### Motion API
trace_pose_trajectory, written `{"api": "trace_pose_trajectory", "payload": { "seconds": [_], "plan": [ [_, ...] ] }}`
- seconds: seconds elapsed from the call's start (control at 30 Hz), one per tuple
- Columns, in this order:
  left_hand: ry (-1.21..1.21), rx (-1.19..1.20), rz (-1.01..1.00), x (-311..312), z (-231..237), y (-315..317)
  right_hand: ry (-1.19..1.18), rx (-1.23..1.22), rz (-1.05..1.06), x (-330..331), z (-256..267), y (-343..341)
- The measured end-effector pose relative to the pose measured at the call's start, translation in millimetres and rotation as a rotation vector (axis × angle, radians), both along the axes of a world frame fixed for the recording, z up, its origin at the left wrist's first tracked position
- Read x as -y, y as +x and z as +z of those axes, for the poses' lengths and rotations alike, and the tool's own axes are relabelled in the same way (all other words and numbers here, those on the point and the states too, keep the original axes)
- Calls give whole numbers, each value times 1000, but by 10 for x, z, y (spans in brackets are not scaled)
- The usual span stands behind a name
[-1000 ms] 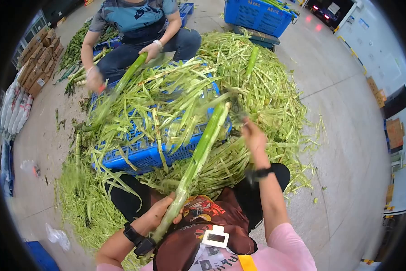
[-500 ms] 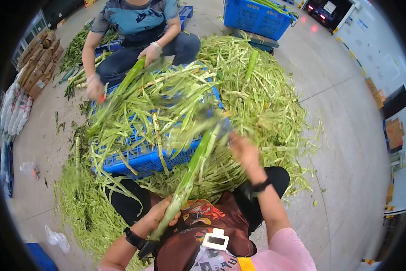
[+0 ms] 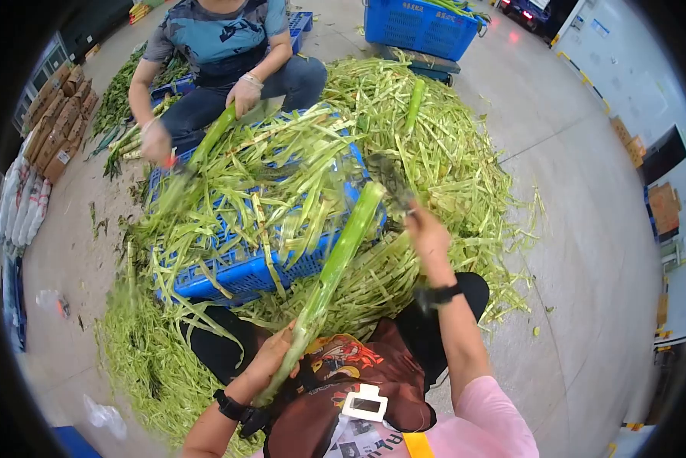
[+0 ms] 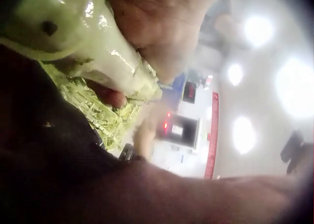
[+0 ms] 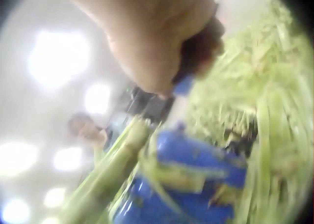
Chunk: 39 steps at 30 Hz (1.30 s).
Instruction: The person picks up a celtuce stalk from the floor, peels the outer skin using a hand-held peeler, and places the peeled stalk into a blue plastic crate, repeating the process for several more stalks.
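The long stem lettuce stalk (image 3: 335, 263) leans up and away from the person's lap. Its near end is low and to the left, by the brown apron (image 3: 301, 420). Its far end points forward and a bit to the right, out toward the right edge of the blue crate (image 3: 240, 276).

The left hand (image 3: 276, 357) is wrapped round the stalk near its low end. The right hand (image 3: 430, 240) is just right of the far tip and a little lower. So the right hand is nearer the tip, and nearly the whole stalk runs bare between the two hands. The right hand's fingers are curled round a dark tool (image 3: 392, 187), too blurry to name. The tool is right beside the tip, but I cannot tell if they touch.

Green peel strips (image 3: 305, 164) cover the crate. Across it, another person (image 3: 221, 53) holds a second stalk (image 3: 212, 140).
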<state>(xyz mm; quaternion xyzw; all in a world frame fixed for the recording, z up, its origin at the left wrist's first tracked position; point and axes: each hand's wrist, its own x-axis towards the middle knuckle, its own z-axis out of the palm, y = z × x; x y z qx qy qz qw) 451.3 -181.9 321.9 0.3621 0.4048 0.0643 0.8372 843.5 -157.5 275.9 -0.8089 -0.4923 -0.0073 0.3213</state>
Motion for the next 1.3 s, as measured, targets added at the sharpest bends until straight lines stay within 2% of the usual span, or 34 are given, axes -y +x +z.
{"api": "trace_pose_trajectory", "payload": {
  "seconds": [0.07,0.17,0.27,0.33,0.4,0.43,0.47,0.53,0.6,0.7,0.73,0.77,0.8,0.83,0.87,0.93,1.0,1.07,1.17,1.27,1.3],
  "plan": [
    [7,86,18,43,0,-47,-40,-168,-220,32,-9,277],
    [-177,221,30,31,-114,-56,65,-63,87,347,86,-277],
    [-355,186,63,-8,-90,-19,-150,162,598,823,213,-1084],
    [-338,154,62,-14,-70,-27,-45,156,864,1002,214,-1365],
    [-249,114,37,3,-69,-44,-242,271,786,822,221,-1191],
    [-223,86,49,11,-70,-50,-431,254,605,604,215,-1028],
    [-200,110,26,7,-63,-35,-117,58,402,476,-80,-661],
    [-151,159,-19,25,-47,-19,57,-33,-11,189,-158,10],
    [-178,194,3,99,-5,-18,-32,-264,-282,185,-39,264],
    [-213,165,45,126,-68,-34,108,-203,51,410,-14,-124],
    [-223,139,56,122,-106,-53,128,-63,212,521,-3,-376],
    [-209,178,75,119,-146,-69,-72,63,321,671,91,-652],
    [-242,188,82,116,-190,-89,-131,81,493,788,131,-890],
    [-276,197,92,118,-230,-113,-106,154,678,908,135,-1096],
    [-311,206,101,114,-229,-119,-18,95,867,963,136,-1214],
    [-278,160,93,117,-206,-106,-74,251,867,849,137,-1179],
    [-266,123,88,178,-134,-86,-156,273,584,416,67,-750],
    [-248,113,87,158,-68,-16,8,113,262,74,-146,-201],
    [-210,186,77,91,-177,44,56,90,128,-63,-42,-226],
    [-453,327,122,79,-261,15,109,-21,366,253,135,-838],
    [-457,355,126,92,-321,-18,-66,86,482,416,132,-1003]
  ]
}}
